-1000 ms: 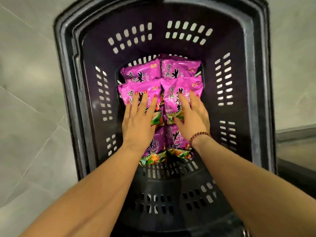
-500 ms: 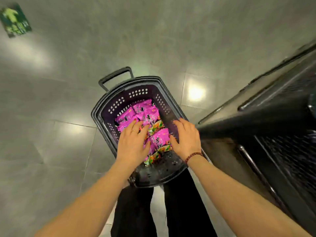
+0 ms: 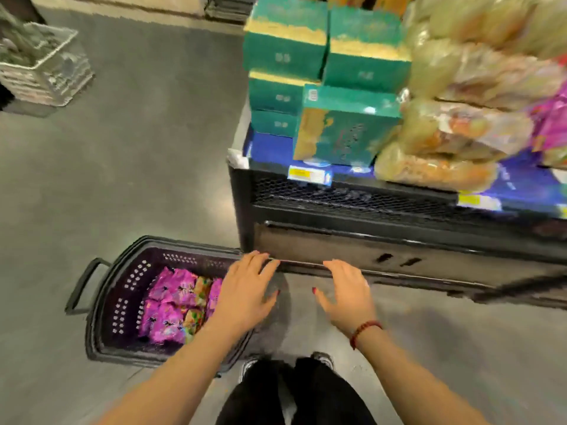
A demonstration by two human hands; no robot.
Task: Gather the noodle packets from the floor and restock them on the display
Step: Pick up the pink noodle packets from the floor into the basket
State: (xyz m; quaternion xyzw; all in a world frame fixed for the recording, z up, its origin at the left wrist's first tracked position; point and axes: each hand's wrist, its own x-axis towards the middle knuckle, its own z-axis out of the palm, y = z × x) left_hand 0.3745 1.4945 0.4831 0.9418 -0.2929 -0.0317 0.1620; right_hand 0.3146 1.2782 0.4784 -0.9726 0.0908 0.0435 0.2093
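Several pink noodle packets (image 3: 171, 305) lie stacked inside a dark purple shopping basket (image 3: 122, 289) on the floor at lower left. My left hand (image 3: 248, 289) hovers over the basket's right side, fingers straight and spread, holding nothing. My right hand (image 3: 346, 292), with a red bead bracelet at the wrist, hangs empty to the right of the basket, above the floor, fingers relaxed. The black display stand (image 3: 337, 207) rises right behind both hands, and more pink packets (image 3: 555, 124) show at its far right edge.
Green boxes (image 3: 334, 87) and clear bags of yellowish goods (image 3: 469, 96) fill the display top over a blue liner. A white wire crate (image 3: 43, 69) stands at the far left. Grey floor (image 3: 138, 148) stretches between them. My dark trousers and shoes (image 3: 291, 391) are below.
Both hands have lifted off the packets in the basket and come up empty. The view has risen and swung right, bringing the display into sight.
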